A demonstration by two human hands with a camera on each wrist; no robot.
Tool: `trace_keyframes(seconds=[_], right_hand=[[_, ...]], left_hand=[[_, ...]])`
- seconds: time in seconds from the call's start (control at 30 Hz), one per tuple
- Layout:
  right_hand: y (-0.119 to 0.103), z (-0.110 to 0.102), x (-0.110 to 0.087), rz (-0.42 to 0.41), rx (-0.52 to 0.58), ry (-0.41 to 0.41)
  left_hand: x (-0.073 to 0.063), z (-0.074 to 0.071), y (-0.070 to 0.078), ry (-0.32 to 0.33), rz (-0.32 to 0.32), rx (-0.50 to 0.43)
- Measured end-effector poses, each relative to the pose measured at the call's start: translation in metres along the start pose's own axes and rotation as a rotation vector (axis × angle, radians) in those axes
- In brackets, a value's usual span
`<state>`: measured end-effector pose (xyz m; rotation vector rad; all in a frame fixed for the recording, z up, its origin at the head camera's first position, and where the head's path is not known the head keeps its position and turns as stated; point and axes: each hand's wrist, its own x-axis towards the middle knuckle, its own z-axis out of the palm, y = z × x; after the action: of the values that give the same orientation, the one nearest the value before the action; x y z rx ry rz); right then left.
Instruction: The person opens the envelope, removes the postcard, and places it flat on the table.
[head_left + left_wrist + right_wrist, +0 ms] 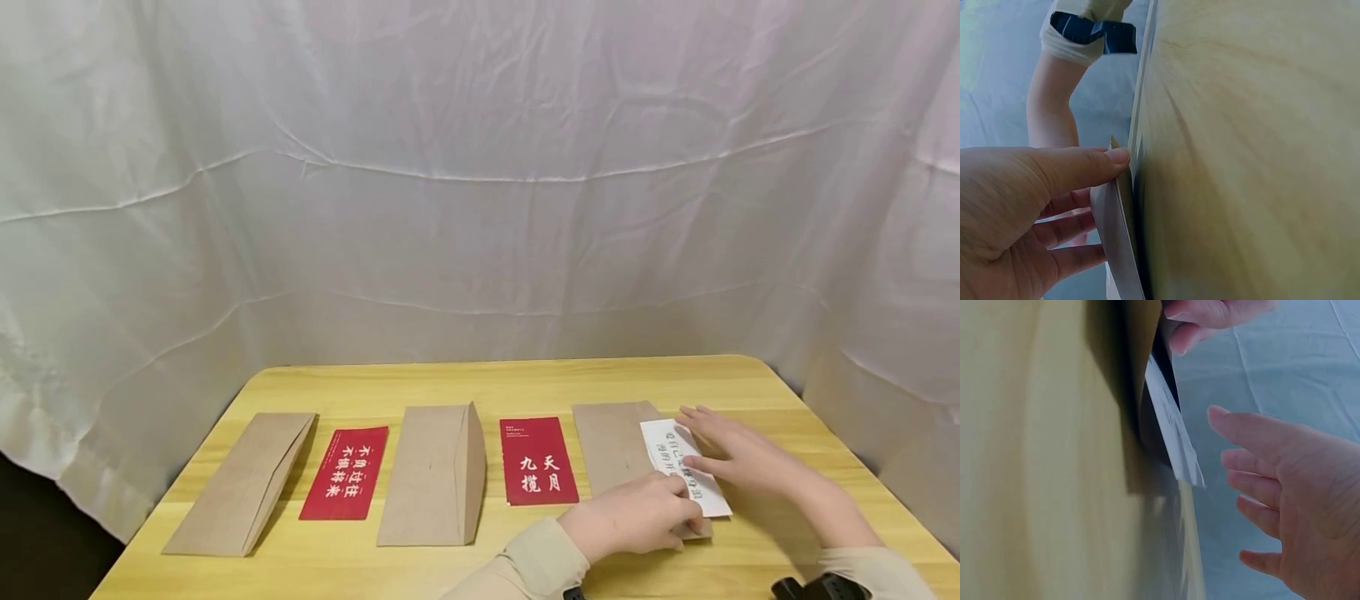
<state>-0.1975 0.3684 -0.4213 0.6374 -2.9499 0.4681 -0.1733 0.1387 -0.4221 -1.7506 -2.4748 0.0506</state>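
Observation:
A brown paper envelope (611,442) lies at the right of the row, its mouth facing right. My left hand (637,517) pinches its near edge by the mouth, thumb against the fingers (1069,228). At that mouth sits a white card (712,496) with dark writing; in the right wrist view the card (1172,428) stands between the envelope's brown paper layers. How far it reaches inside, I cannot tell. My right hand (742,454) hovers over the card's right side with fingers extended. In the right wrist view a gap separates this hand (1291,487) from the card.
Left of the hands lie a red card (538,446) with white characters, a second brown envelope (423,475), another red card (345,475) and a third brown envelope (240,483). All rest on a yellow wood-grain table (525,383). Pale curtains (480,233) hang behind it.

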Motion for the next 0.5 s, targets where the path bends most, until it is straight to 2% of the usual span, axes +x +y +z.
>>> trace_keyframes(seconds=[0.23,0.5], right_hand=[[-0.003,0.003,0.019,-0.003,-0.059,0.004],[0.002,0.011,0.027,0.074,-0.097,-0.015]], left_hand=[[0.001,0.001,0.001,-0.009,-0.008,-0.003],[0.000,0.000,0.002,-0.008,-0.003,0.003]])
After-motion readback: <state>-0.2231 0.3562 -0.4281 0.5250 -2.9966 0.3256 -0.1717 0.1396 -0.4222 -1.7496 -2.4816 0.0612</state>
